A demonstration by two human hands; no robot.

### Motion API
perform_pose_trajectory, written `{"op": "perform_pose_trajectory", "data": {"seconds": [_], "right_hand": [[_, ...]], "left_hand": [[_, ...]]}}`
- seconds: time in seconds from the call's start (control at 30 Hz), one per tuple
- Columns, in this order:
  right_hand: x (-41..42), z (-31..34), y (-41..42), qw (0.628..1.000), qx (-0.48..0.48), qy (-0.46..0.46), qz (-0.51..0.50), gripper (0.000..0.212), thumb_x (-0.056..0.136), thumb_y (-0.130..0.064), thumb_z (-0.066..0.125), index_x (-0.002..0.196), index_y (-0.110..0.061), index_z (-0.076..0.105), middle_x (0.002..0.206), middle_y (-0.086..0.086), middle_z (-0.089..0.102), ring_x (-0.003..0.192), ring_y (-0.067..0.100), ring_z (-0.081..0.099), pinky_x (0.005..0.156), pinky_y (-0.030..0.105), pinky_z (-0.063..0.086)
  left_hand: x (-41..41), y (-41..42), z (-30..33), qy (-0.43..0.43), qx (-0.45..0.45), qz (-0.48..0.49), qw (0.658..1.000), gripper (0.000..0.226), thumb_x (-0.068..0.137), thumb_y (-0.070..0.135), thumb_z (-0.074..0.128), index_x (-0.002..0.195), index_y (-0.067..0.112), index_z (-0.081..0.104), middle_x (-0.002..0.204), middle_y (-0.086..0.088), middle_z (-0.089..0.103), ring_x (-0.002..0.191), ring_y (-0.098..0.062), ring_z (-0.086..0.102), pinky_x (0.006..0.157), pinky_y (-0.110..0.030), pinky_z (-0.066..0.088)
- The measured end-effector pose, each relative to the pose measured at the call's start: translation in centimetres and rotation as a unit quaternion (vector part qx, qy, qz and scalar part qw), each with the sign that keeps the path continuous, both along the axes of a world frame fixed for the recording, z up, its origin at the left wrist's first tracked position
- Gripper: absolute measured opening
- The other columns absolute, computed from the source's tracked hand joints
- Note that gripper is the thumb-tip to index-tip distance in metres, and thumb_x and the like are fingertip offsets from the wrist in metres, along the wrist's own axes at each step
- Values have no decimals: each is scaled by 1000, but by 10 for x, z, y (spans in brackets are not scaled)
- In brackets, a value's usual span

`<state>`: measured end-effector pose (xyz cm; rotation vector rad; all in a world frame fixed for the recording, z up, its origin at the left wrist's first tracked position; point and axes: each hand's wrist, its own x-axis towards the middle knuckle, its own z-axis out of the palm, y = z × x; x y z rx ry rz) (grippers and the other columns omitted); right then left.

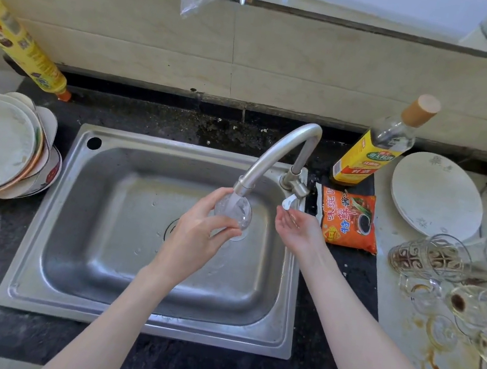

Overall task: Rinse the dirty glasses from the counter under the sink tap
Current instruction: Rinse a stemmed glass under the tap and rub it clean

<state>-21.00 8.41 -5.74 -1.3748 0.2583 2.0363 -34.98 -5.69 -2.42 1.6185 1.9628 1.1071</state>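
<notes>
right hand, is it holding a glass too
No, the right hand is open and holds nothing beside the tap lever, while the left hand holds the glass under the tap.

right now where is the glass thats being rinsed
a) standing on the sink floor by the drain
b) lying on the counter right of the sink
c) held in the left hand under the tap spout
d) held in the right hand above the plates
c: the left hand grips the clear glass right under the tap spout, while the right hand is open near the tap handle and holds nothing.
</notes>
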Motion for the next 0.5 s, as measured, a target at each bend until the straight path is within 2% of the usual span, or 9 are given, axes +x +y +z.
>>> {"op": "perform_pose_trajectory", "data": {"seconds": [0.1,0.2,0.3,0.37,0.5], "right_hand": [[1,6,4,1000,-4,1,-19,33,94,5,42,126,9,46,135,19,43,123,29,50,66,29,49],[7,17,16,999,-6,10,-50,34,96,0,39,128,9,43,134,21,45,117,27,53,61,25,46],[15,29,29,997,-28,36,-68,37,99,-7,36,132,9,39,121,27,49,94,28,58,61,21,43],[22,35,38,994,-42,58,-78,38,99,-10,37,133,8,38,114,29,49,81,29,55,60,21,42],[34,39,58,988,-81,97,-91,40,97,-10,42,134,5,38,122,31,45,88,33,51,59,23,42]], "left_hand": [[-2,1,-1,0,-19,1,1000,14,78,23,67,77,11,74,130,-11,52,95,-16,53,85,-2,31],[-2,4,-2,-2,-18,-4,1000,14,78,24,67,78,13,74,131,-11,53,102,-16,53,86,-4,32],[-2,6,1,-2,-10,-6,1000,10,77,19,68,78,12,74,131,-10,52,109,-14,51,90,-6,33],[-2,7,4,1,-7,-11,1000,9,78,19,68,78,12,73,131,-9,52,109,-12,51,90,-5,32],[-2,6,7,4,-10,-12,1000,11,79,21,66,77,13,73,131,-6,51,109,-12,49,89,-3,30]]}}
